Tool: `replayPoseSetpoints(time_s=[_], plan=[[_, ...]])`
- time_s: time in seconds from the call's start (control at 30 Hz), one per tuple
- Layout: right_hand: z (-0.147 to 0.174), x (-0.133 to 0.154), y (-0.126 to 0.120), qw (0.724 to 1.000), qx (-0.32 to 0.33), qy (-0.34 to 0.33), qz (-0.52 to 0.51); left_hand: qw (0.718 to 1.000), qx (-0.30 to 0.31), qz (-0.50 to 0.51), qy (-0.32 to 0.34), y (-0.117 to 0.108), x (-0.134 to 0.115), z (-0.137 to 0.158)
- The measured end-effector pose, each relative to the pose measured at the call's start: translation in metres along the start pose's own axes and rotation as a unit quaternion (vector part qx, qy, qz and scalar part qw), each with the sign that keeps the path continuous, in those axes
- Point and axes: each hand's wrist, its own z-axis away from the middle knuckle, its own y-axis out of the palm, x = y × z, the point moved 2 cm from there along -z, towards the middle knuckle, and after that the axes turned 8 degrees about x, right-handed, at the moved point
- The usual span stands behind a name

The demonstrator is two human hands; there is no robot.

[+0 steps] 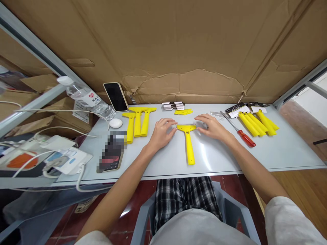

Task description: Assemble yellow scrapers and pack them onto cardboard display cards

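A yellow scraper (188,146) lies flat on the tabletop before me, its wide head pointing away and its handle toward me. A thin strip shows along the head's far edge. My left hand (162,133) rests at the left end of the head, thumb and index finger apart, the thumb tip close to it. On the other side my right hand (211,126) has its fingers spread, with the thumb near the head's right end. Whether either thumb touches the scraper I cannot tell. Beyond it are small yellow plastic pieces (183,112) and a stack of small packets (173,105).
More yellow scrapers (138,122) lie at left, near a phone (112,153), a standing phone (116,97) and a water bottle (88,98). At right are a red-handled screwdriver (246,138), clear strips (217,115) and several yellow handles (252,124). Cardboard (178,51) stands behind.
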Motion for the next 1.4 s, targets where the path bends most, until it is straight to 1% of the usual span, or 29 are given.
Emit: replayPoseSetpoints(time_s=[0.07, 0.1, 0.2, 0.27, 0.33, 0.4, 0.47, 0.57, 0.73, 1.03, 1.2, 1.4], plan=[[0.021, 0.014, 0.0, 0.998, -0.02, 0.044, 0.029, 1.0, -0.022, -0.006, 0.001, -0.007, -0.006, 0.019], [0.034, 0.023, 0.004, 0.997, -0.028, 0.064, 0.044, 0.999, -0.034, -0.01, 0.001, -0.008, -0.01, 0.031], [0.076, 0.053, 0.031, 0.99, -0.02, 0.108, 0.085, 0.999, -0.035, -0.015, -0.017, 0.002, -0.023, 0.071], [0.095, 0.069, 0.052, 0.986, 0.008, 0.126, 0.111, 0.998, -0.013, -0.03, -0.044, 0.014, -0.031, 0.091], [0.104, 0.078, 0.066, 0.982, 0.032, 0.136, 0.128, 0.996, 0.027, -0.058, -0.064, 0.025, -0.038, 0.101], [0.104, 0.082, 0.073, 0.979, 0.053, 0.135, 0.14, 0.99, 0.068, -0.094, -0.079, 0.033, -0.043, 0.102], [0.102, 0.083, 0.074, 0.977, 0.072, 0.134, 0.15, 0.983, 0.098, -0.128, -0.088, 0.036, -0.046, 0.1], [0.1, 0.083, 0.072, 0.973, 0.086, 0.145, 0.159, 0.975, 0.123, -0.161, -0.095, 0.036, -0.049, 0.096], [0.101, 0.086, 0.071, 0.969, 0.089, 0.156, 0.169, 0.965, 0.152, -0.178, -0.121, 0.033, -0.051, 0.094], [0.098, 0.086, 0.071, 0.967, 0.107, 0.169, 0.156, 0.96, 0.16, -0.198, -0.116, 0.032, -0.054, 0.095], [0.094, 0.089, 0.063, 0.963, 0.131, 0.19, 0.136, 0.961, 0.151, -0.201, -0.11, 0.031, -0.055, 0.095], [0.091, 0.093, 0.055, 0.962, 0.144, 0.202, 0.118, 0.962, 0.162, -0.181, -0.122, 0.029, -0.056, 0.091]])
